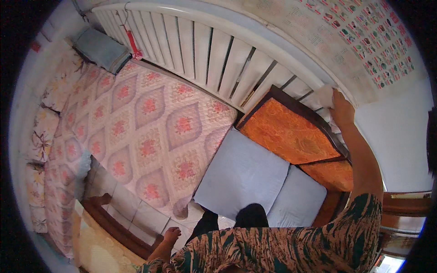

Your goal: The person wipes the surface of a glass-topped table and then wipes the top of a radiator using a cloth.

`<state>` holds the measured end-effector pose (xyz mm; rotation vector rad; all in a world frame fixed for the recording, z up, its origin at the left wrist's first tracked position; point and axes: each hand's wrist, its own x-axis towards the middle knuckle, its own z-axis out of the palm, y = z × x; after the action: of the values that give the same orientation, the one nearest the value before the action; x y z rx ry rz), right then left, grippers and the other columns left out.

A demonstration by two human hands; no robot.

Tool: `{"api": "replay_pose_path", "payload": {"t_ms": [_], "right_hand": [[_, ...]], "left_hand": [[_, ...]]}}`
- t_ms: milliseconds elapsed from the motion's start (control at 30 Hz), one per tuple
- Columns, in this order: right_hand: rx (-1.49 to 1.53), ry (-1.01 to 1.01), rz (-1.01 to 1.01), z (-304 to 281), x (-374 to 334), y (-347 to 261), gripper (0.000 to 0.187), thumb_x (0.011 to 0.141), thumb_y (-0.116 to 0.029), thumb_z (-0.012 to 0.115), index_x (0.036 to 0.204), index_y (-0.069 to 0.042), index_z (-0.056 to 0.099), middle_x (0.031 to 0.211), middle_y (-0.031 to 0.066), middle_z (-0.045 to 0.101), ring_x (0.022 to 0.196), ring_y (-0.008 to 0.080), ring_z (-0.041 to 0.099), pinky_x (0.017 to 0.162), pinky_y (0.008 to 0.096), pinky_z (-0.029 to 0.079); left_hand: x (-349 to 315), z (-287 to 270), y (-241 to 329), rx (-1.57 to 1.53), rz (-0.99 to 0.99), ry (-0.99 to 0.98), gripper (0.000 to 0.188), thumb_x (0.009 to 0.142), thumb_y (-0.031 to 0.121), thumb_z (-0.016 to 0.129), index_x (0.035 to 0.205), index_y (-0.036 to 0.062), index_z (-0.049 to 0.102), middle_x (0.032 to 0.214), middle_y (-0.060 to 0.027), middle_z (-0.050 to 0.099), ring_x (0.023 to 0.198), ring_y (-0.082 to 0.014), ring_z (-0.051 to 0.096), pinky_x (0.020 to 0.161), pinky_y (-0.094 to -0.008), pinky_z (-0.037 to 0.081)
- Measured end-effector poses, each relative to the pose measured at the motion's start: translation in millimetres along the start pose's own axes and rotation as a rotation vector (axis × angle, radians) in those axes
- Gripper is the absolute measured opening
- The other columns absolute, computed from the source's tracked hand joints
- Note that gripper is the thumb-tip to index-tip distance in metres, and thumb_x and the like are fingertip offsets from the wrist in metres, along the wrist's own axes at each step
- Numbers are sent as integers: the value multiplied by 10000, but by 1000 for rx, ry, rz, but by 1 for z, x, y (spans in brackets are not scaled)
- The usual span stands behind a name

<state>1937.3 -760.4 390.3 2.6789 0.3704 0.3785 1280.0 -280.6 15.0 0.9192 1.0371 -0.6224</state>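
My right arm reaches far to the right, and my right hand (pixel 342 109) is closed on a white cloth (pixel 324 95). The cloth lies against the curved top rail (pixel 273 48) of a white slatted panel (pixel 200 50). Low in front of my body, my left hand (pixel 172 235) hangs with its fingers loosely bent and apart, and I see nothing in it. It is nearest to a brown wooden frame (pixel 132 236) and the tiled floor (pixel 144 213). Below the right arm stands an orange patterned backrest (pixel 291 132) with dark wooden edges.
Blue-grey seat cushions (pixel 243 168) lie by my dark-clad knees. A pink floral quilted cover (pixel 150 132) spreads over the left side, with a folded grey-blue cloth (pixel 101 49) at its far end. A red item (pixel 132 43) hangs on the slats. A printed poster (pixel 359 36) covers the wall.
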Motion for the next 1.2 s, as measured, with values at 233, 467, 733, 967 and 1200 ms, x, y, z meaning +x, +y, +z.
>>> {"api": "replay_pose_path", "payload": {"t_ms": [233,467,733,967,1200], "right_hand": [[18,-39,20,-4,-1,-1,731,710,-126,746,1349,-107,391,1169,108,580,869,319,649,717,418,528],[-37,3,-46,1,7,-3,630,755,-106,677,1322,-63,407,1183,104,562,842,289,648,720,391,532],[-12,199,-179,-2,41,-49,555,781,-124,622,1305,-51,454,1271,98,531,885,266,596,753,377,494],[165,428,-293,-34,108,-157,521,767,-87,612,1269,-42,483,1237,107,549,889,301,587,798,413,483],[329,473,-393,-61,187,-229,520,671,-83,679,1168,-27,539,1098,113,596,811,304,600,695,400,481]], "left_hand": [[-16,34,51,58,196,132,363,907,215,556,1211,17,543,958,-68,660,820,-170,645,642,-281,477],[36,-52,-14,1003,808,449,269,859,215,578,1055,35,619,800,-93,662,674,-216,641,585,-355,504],[77,-32,-30,1383,526,271,247,881,257,530,892,26,614,732,-135,619,684,-241,641,599,-388,515],[42,42,42,36,369,332,369,907,231,560,1196,3,564,1038,-108,657,870,-204,651,691,-333,492],[-16,88,75,-51,363,354,387,874,268,577,1172,22,568,976,-82,666,838,-168,643,643,-294,464]]}}
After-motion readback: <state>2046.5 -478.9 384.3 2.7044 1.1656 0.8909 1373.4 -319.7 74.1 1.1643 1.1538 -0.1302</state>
